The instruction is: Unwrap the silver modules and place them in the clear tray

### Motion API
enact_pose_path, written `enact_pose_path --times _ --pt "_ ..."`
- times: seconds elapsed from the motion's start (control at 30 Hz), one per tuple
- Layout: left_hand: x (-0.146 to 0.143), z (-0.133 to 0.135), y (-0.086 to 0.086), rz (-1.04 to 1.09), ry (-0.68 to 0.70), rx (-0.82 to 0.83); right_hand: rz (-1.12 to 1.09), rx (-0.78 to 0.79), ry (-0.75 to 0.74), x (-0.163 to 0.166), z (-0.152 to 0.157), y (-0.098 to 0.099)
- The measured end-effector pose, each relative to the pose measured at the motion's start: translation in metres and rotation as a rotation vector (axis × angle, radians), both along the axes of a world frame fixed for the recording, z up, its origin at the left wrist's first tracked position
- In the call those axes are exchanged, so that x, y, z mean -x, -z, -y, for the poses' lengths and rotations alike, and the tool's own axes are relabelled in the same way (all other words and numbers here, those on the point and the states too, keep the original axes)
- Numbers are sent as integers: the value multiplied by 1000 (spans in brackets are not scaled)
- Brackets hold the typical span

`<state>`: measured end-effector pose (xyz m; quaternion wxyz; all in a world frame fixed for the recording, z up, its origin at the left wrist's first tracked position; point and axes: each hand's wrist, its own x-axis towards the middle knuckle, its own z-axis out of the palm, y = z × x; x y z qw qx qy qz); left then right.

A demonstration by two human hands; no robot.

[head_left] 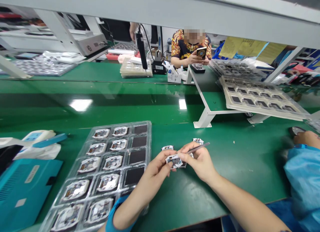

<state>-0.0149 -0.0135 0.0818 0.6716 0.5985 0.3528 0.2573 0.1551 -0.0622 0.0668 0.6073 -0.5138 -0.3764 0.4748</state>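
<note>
Between its thumb and fingers, my left hand [156, 167] is closed on a small white-framed electronic module [174, 161], its inner parts facing up. My right hand [200, 162] grips a pair of slim metal tweezers [202, 147], which point up and to the right. The fingers of that hand also meet the module's upper right edge. Just behind my hands, another module [167, 147] and a further module [198, 141] lie on the green table; more white parts beneath my fingers are partly hidden.
To the left, a clear plastic tray [149, 135] holds several similar modules. A teal box [23, 192] stands further left. Ahead are a white-legged raised shelf [206, 117] with stacked trays [265, 100], and a hanging electric screwdriver [141, 50]. A co-worker [178, 45] sits opposite; a blue sleeve [303, 182] is at right.
</note>
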Motion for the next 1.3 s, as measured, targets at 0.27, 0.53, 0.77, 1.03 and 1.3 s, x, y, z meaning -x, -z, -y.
enact_pose_path --times 0.27,0.53,0.77,1.03,1.3 --pt "0 -1 -2 8 13 3 -78 -20 -28 -2 -2 -1" --pt "-1 -1 -1 22 1 -3 -68 -61 -52 -2 -2 -6" --pt "1 0 1 -9 -7 3 -57 -93 -81 -4 -1 -10" --pt "1 0 8 -28 -32 -14 -19 -87 -43 0 1 -6" --pt "-1 -1 6 41 -133 90 -25 -71 26 -2 0 -6"
